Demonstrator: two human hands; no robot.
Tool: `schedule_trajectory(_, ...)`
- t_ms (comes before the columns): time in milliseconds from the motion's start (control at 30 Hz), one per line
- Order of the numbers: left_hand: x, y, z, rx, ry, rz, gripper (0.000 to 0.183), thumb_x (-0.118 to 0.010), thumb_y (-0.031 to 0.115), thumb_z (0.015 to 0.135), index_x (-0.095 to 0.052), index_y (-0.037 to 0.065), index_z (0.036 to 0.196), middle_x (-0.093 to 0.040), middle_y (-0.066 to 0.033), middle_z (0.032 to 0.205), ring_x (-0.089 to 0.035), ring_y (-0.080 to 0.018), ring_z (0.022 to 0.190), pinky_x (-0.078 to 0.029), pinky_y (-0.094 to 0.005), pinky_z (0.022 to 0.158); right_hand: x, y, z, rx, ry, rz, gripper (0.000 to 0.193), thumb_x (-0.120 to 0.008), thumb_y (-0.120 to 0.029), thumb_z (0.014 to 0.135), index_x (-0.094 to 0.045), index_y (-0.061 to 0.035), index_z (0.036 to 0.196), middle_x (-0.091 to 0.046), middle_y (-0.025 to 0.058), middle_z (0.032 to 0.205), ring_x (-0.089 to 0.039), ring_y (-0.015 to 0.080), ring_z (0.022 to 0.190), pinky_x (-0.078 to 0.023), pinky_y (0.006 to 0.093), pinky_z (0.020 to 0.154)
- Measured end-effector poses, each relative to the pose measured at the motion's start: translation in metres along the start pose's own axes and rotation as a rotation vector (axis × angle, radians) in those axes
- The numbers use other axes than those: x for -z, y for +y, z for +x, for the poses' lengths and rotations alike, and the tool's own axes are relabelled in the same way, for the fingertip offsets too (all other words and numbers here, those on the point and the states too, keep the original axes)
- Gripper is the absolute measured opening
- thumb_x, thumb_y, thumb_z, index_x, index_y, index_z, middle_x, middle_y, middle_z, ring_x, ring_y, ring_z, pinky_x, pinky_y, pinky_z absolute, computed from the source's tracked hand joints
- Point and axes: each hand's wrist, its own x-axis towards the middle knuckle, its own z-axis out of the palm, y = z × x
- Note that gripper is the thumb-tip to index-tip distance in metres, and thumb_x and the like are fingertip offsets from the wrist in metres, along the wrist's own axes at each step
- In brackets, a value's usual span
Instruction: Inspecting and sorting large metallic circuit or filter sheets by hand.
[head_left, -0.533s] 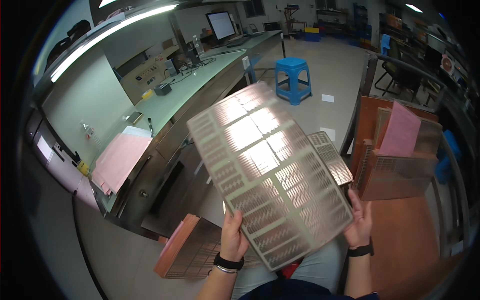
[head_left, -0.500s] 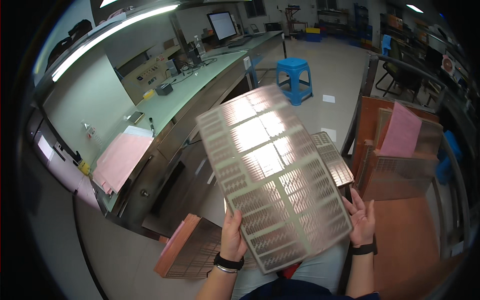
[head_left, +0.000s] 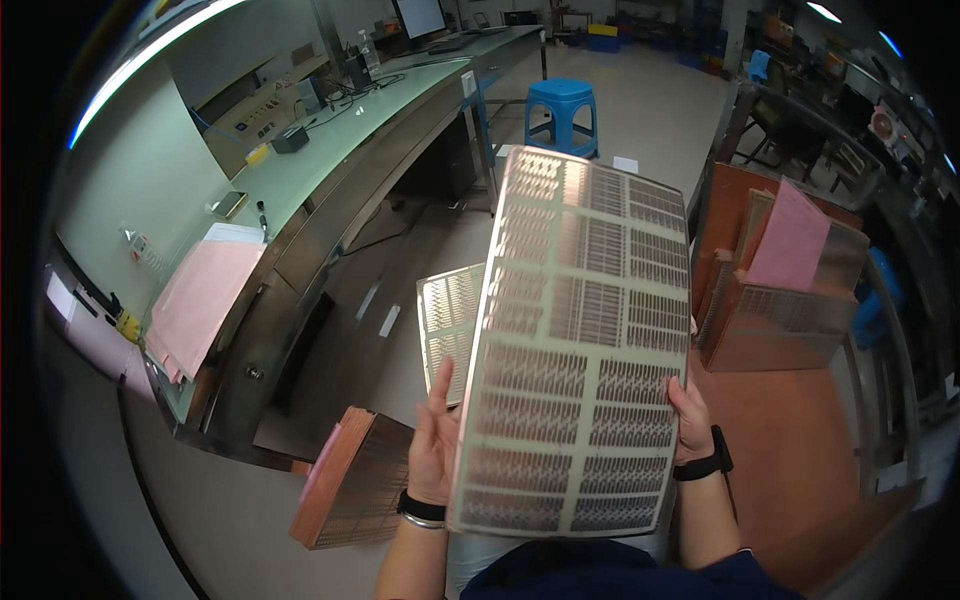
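Observation:
I hold a large thin metal sheet with rows of etched slot patterns upright in front of me, its long side pointing away. My left hand presses flat against its lower left edge, fingers stretched up. My right hand grips its right edge; a black band sits on that wrist. Behind the sheet, a second similar patterned sheet shows at its left side.
A stack of copper-coloured sheets stands at lower left. More stacked sheets with a pink paper sit at right. A long green-topped bench with pink papers runs along the left. A blue stool stands beyond.
The sheet has turned from a slanted pose to nearly straight ahead and shifted to the right. My view has moved closer over it, and the left fingers have stretched out along its edge.

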Motion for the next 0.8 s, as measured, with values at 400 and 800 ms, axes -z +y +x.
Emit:
schedule_trajectory(400, 0.033, -0.051, -0.016, -0.001, 0.352, -0.117, 0.041, -0.045, 0.024, 0.096, -0.037, 0.007, 0.132, -0.048, -0.0084, 0.129, -0.048, -0.0220, 0.115, -0.040, -0.0383, 0.098, -0.011, 0.015, 0.019, 0.132, 0.059, -0.014, 0.033, -0.047, -0.013, 0.094, -0.044, 0.0009, 0.123, -0.056, 0.0097, 0.118, -0.057, 0.0203, 0.104, -0.049, 0.0373, 0.086)
schedule_trajectory(800, 0.105, 0.016, -0.030, -0.223, 0.636, 0.428, 0.026, -0.045, 0.022, 0.097, -0.059, 0.001, 0.092, -0.064, -0.0038, 0.088, -0.058, -0.0093, 0.077, -0.048, -0.0239, 0.072, 0.048, -0.047, -0.004, 0.148, 0.309, -0.260, 0.041, -0.034, -0.022, 0.099, -0.042, 0.0064, 0.127, -0.056, 0.0130, 0.119, -0.057, 0.0196, 0.106, -0.049, 0.0321, 0.089)
